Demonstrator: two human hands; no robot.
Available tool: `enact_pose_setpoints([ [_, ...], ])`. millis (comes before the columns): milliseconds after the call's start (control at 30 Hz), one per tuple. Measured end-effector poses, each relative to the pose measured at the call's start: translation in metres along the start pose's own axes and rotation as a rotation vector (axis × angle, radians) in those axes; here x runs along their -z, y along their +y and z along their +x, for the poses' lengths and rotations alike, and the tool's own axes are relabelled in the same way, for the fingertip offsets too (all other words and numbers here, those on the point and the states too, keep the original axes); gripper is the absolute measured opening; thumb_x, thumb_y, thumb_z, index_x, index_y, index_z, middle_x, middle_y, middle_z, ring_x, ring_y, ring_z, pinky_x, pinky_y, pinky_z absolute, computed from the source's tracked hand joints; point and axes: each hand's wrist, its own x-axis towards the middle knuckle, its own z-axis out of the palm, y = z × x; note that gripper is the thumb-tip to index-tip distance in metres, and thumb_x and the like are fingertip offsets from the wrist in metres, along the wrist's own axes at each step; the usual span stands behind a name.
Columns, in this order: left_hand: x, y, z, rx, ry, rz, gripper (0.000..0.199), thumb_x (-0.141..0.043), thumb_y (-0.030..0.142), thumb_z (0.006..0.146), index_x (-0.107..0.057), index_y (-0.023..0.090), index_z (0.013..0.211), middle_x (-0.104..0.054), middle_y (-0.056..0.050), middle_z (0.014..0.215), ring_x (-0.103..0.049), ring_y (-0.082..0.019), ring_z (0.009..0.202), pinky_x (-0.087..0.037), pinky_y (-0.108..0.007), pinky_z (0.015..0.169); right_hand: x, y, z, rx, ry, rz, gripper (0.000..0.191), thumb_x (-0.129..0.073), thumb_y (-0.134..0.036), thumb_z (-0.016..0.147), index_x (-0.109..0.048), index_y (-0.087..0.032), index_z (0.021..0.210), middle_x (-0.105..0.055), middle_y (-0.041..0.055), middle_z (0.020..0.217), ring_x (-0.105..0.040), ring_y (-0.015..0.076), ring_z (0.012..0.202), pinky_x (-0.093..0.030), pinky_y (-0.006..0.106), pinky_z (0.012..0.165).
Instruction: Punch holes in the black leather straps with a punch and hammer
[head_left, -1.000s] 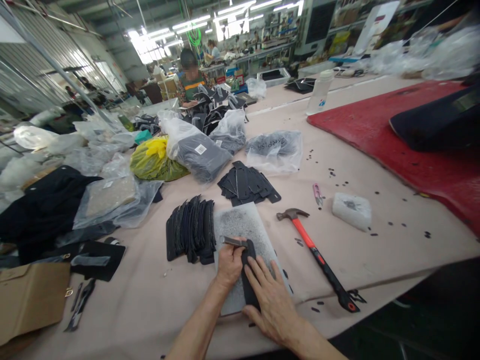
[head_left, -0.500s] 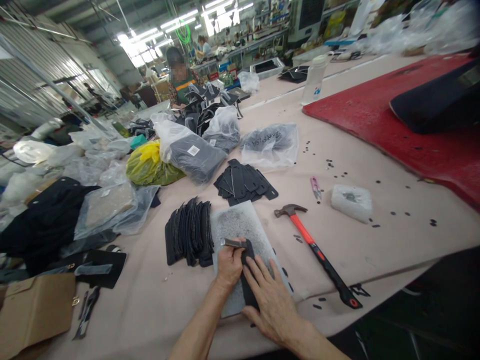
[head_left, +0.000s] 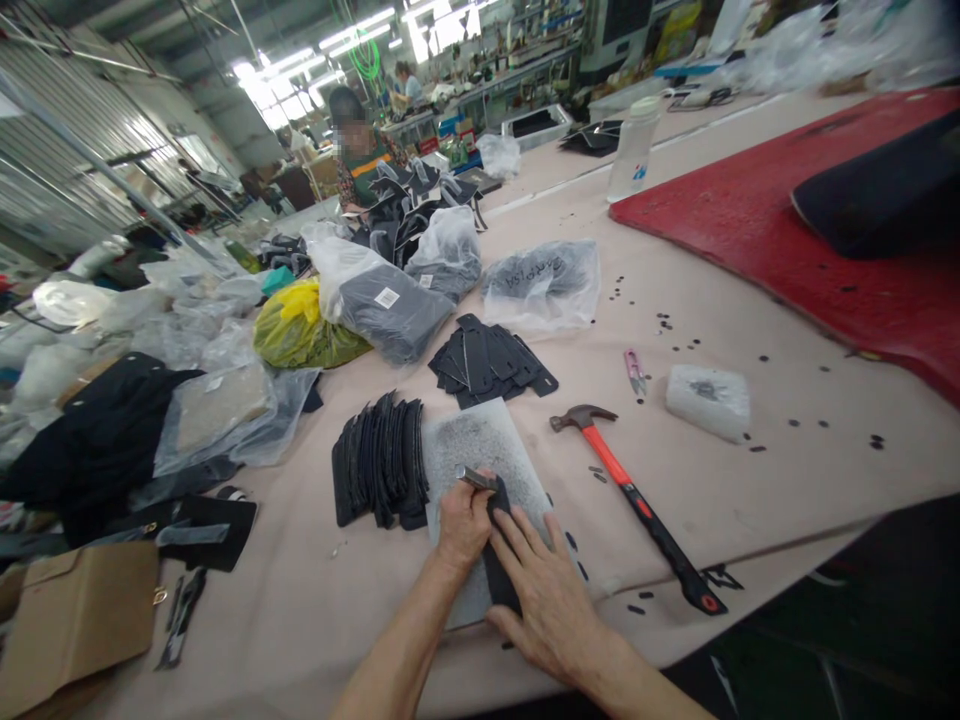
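Head view: left hand [head_left: 463, 522] pinches a silver metal rod [head_left: 475, 478]; right hand [head_left: 553, 605] (fingers slightly spread) touches a flat black strip [head_left: 498, 580].

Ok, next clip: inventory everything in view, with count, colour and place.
metal tool: one, silver, in left hand
dark strip: one, under right hand
board: one, whitish, under the strip
stacked pieces: many, black, left of board
fanned pieces: several, black, beyond board
hammer: one, red and black, right of board
snips: one, pink, beyond hammer
block: one, white, right of snips
bottle: one, clear, by red sheet
red sheet: one, far right
yellow bag: one, left of centre
brown case: one, near left
table: one, pale pink, beneath these
people: at least two, background
other bags, background clutter: too many to count
left hand, right hand: bare, at board
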Motion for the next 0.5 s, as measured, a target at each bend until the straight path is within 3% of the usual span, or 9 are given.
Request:
enact_pose_setpoints([
  [233, -0.002, -0.002, -0.001, -0.026, 0.003, 0.032, 0.024, -0.048, 0.018, 0.090, -0.068, 0.019, 0.104, -0.074, -0.008, 0.102, -0.069, -0.023, 0.099, -0.055, -0.038, 0.089, 0.009, 0.016, 0.011, 0.005, 0.026, -0.008, 0.072, -0.054, -0.024, 0.080, -0.033, -0.015, 0.148, -0.034, 0.0107, 0.153, -0.021, 0.0325, 0.143, -0.002, 0.060, 0.115],
  [367, 0.001, -0.002, 0.000, -0.059, -0.028, 0.034, 0.024, -0.048, 0.014, 0.088, -0.066, 0.019, 0.103, -0.074, -0.008, 0.100, -0.070, -0.022, 0.096, -0.055, -0.035, 0.087, 0.013, 0.032, 0.010, 0.044, 0.058, -0.016, 0.058, -0.052, -0.022, 0.083, -0.044, -0.017, 0.141, -0.042, 0.0107, 0.148, -0.028, 0.0306, 0.139, -0.012, 0.057, 0.114],
  [500, 0.001, -0.004, 0.000, -0.080, -0.048, 0.066, 0.022, -0.049, 0.013, 0.086, -0.066, 0.019, 0.100, -0.074, -0.008, 0.096, -0.070, -0.023, 0.095, -0.055, -0.036, 0.087, 0.026, 0.059, 0.001, -0.168, 0.235, -0.127, 0.039, -0.048, -0.024, 0.089, -0.053, -0.015, 0.127, -0.049, 0.0146, 0.138, -0.042, 0.0305, 0.128, -0.029, 0.050, 0.107],
])
